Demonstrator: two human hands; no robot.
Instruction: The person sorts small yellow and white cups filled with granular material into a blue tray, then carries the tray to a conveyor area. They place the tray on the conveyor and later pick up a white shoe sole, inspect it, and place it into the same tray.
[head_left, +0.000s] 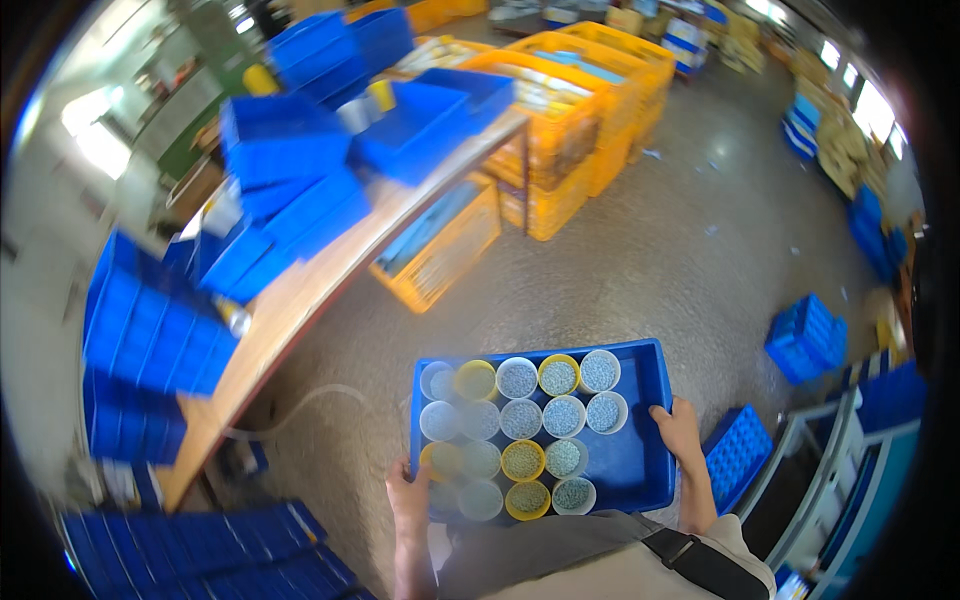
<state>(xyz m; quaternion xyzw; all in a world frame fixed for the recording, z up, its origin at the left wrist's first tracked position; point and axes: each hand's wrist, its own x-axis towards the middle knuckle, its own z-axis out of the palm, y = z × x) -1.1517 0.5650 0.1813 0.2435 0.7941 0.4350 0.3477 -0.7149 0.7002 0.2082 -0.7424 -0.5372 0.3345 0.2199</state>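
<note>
A shallow blue tray [626, 466] is held in front of my body, above the floor. My left hand [408, 492] closes on its left side near the front corner. On the opposite side, my right hand [679, 428] grips the right rim, thumb on top. Rows of round cups stand upright in the tray, such as a white cup [601, 371] and a yellow cup [523, 460]. Small pale blue-grey granules fill the cups on the right. Those at the left look hazy, so their contents are unclear. The tray's right part shows bare bottom.
A long wooden table [330, 262] at the left bears blue bins [285, 140]. Behind it stand stacked yellow crates [545, 130]. Blue crates [806, 338] sit on the floor at right, near a pale metal frame [815, 490]. More blue bins [200, 550] lie at lower left.
</note>
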